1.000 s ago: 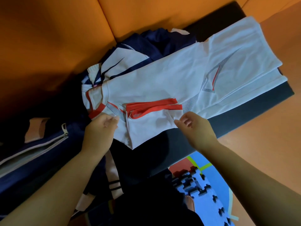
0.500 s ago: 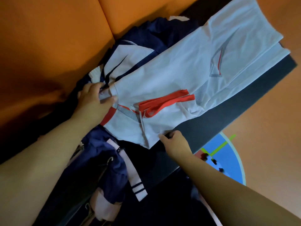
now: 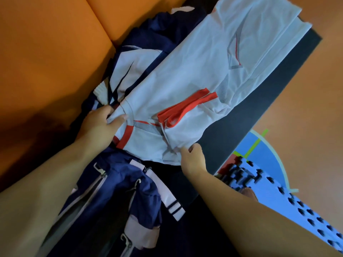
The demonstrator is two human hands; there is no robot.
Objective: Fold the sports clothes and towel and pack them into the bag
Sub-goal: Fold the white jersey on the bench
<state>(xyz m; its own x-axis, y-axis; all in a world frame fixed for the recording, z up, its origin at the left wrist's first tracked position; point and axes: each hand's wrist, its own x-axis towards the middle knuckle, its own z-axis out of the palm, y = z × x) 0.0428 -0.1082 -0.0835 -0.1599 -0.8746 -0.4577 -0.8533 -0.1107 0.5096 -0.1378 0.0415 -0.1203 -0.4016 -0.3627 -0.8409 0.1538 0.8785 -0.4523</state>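
One view only, head camera. White shirt (image 3: 185, 71) spread flat across dark mat (image 3: 259, 108), red collar band (image 3: 185, 108) near its middle, far side overlapping navy-and-white jacket (image 3: 133, 67) bunched against orange cushion (image 3: 46, 43). Grey-and-red angular emblem (image 3: 234, 52) on shirt; too blurred to read any lettering. Navy bag (image 3: 115, 197) with pale zips just below shirt's near edge, between both forearms, striped strap (image 3: 167, 199) lying across it.

Versus a second ago: left hand gone from red-trimmed sleeve edge up to shoulder corner; right hand dropped from beside collar band to shirt's near corner. Versus half a second ago: same two grips, more of bag in frame.

Left hand (image 3: 100, 125): thumb on top, fingers curled underneath, pinching shirt fabric at shoulder seam, right beside jacket. Right hand (image 3: 193, 156): fingers curled tight, pinching shirt's near edge over mat. Shirt not yet folded, not in bag.

Blue foam mat (image 3: 297, 210) with interlocking edge at lower right, orange floor (image 3: 315, 89) beyond.
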